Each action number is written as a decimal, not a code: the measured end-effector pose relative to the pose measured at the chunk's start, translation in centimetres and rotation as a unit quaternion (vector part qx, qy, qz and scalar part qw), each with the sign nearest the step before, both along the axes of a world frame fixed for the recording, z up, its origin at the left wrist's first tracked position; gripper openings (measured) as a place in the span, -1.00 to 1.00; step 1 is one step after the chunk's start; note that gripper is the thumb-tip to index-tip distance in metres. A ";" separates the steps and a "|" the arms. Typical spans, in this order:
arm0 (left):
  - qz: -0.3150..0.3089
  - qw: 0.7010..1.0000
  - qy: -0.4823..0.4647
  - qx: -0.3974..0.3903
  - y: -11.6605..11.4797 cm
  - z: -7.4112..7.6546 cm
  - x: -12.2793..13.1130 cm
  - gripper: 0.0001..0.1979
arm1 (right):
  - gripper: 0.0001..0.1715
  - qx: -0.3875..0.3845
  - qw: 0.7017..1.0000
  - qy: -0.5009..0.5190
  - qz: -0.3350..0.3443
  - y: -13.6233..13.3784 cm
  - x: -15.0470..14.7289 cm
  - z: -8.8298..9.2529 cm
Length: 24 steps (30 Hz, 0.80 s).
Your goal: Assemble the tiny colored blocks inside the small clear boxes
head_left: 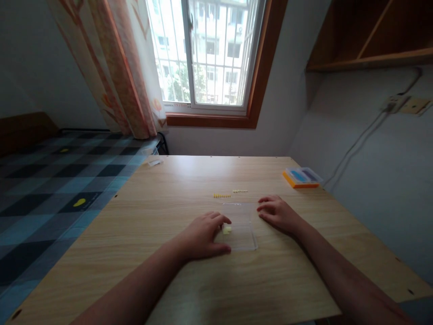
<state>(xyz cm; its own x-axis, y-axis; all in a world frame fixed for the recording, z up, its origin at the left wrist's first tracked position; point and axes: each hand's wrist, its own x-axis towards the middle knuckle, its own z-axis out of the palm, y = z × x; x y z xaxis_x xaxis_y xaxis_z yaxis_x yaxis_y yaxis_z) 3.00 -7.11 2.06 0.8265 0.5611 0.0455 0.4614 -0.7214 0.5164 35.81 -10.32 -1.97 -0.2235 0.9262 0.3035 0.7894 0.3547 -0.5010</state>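
A shallow clear plastic tray [241, 232] lies flat on the wooden table in front of me, with a few small pale yellow pieces [227, 230] near its left side. My left hand [206, 235] rests over the tray's left edge, thumb and fingers spread on either side of the pale pieces; its palm side is hidden. To the right of the tray, my right hand [278, 214] lies on the table with its fingers slightly apart and nothing visible in them. Beyond the tray sit a row of small yellow pieces [222, 196] and a row of paler ones [240, 191].
An orange box with a clear lid [302, 177] stands at the table's right edge, blue and dark contents inside. A clear plastic container [152, 158] is at the far left corner. A checked bed [67, 180] lies along the left, and a cord [358, 140] hangs on the right wall.
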 end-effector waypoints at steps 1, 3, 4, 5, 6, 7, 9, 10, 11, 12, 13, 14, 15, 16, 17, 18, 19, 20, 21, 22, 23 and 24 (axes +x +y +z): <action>0.001 1.000 0.001 -0.001 0.0 0.0 0.0 -0.42 | -0.85 -0.004 1.000 -0.005 0.002 0.0 -0.1 0.2; 0.002 1.000 0.004 -0.003 0.0 0.1 0.0 -0.42 | -0.85 -0.013 1.000 -0.011 0.008 -0.2 -0.1 0.6; 0.002 1.000 0.005 -0.003 0.0 0.1 0.0 -0.43 | -0.85 -0.019 1.000 -0.007 0.008 -0.3 -0.2 0.8; 0.002 1.000 0.005 -0.003 0.0 0.1 0.0 -0.43 | -0.85 -0.026 1.000 0.002 0.007 -0.5 -0.2 1.0; 0.002 1.000 0.004 -0.002 0.0 0.1 0.0 -0.43 | -0.84 -0.035 0.999 0.016 0.008 -0.7 -0.3 1.3; 0.002 1.000 0.002 -0.001 -0.1 0.0 0.0 -0.43 | -0.83 -0.044 0.998 0.034 0.016 -1.0 -0.5 1.6; 0.004 1.000 -0.002 0.001 -0.1 0.0 0.0 -0.43 | -0.81 -0.059 0.994 0.068 0.055 -1.7 -1.3 2.1; 0.004 1.000 -0.002 0.001 -0.1 -0.1 0.1 -0.43 | -0.80 -0.062 0.991 0.078 0.085 -2.1 -1.9 2.4; 0.004 1.000 -0.002 0.000 -0.1 -0.1 0.1 -0.43 | -0.79 -0.062 0.988 0.080 0.116 -2.4 -2.7 2.7; 0.004 1.000 -0.003 0.000 -0.1 -0.1 0.1 -0.43 | -0.80 -0.058 0.985 0.076 0.142 -2.8 -3.5 2.9; 0.003 1.000 -0.003 0.000 -0.2 -0.1 0.1 -0.42 | -0.81 -0.052 0.983 0.067 0.161 -3.1 -4.4 3.0; 0.002 1.000 -0.003 0.002 -0.2 0.0 0.1 -0.42 | -0.81 -0.043 0.983 0.054 0.171 -3.4 -5.2 3.1; 0.002 1.000 -0.003 0.003 -0.2 0.0 0.1 -0.42 | -0.82 -0.033 0.983 0.038 0.175 -3.5 -6.0 3.2; 0.002 1.000 -0.002 0.005 -0.2 0.0 0.1 -0.42 | -0.82 -0.024 0.985 0.019 0.172 -3.6 -6.6 3.3; 0.003 1.000 -0.001 0.007 -0.2 0.1 0.1 -0.42 | -0.81 -0.017 0.986 -0.002 0.167 -3.6 -7.2 3.3; 0.002 1.000 0.001 0.009 -0.2 0.1 0.2 -0.42 | -0.81 -0.014 0.987 -0.026 0.161 -3.6 -7.6 3.3; 0.002 1.000 0.001 0.011 -0.2 0.0 0.2 -0.42 | -0.81 -0.014 0.986 -0.049 0.156 -3.5 -8.0 3.3; 0.000 1.000 0.000 0.011 -0.2 0.0 0.2 -0.42 | -0.81 -0.016 0.985 -0.071 0.154 -3.4 -8.2 3.4; -0.001 1.000 -0.001 0.012 -0.2 -0.1 0.2 -0.41 | -0.81 -0.020 0.984 -0.091 0.155 -3.3 -8.5 3.4; -0.002 1.000 -0.002 0.013 -0.2 -0.2 0.2 -0.41 | -0.81 -0.023 0.982 -0.105 0.158 -3.2 -8.7 3.4; -0.004 1.000 -0.004 0.013 -0.1 -0.2 0.2 -0.41 | -0.81 -0.026 0.980 -0.117 0.161 -3.2 -8.9 3.4; -0.006 1.000 -0.006 0.013 -0.1 -0.3 0.2 -0.42 | -0.81 -0.029 0.978 -0.126 0.165 -3.1 -9.1 3.4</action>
<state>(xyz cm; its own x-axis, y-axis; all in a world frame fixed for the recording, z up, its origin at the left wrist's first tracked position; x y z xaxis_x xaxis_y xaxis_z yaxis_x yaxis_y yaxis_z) 3.20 -7.23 1.79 0.8320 0.5505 0.0692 0.4474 -0.7395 0.5029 26.67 -13.46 1.44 -0.5741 0.8050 0.1499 0.7374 0.5879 -0.3327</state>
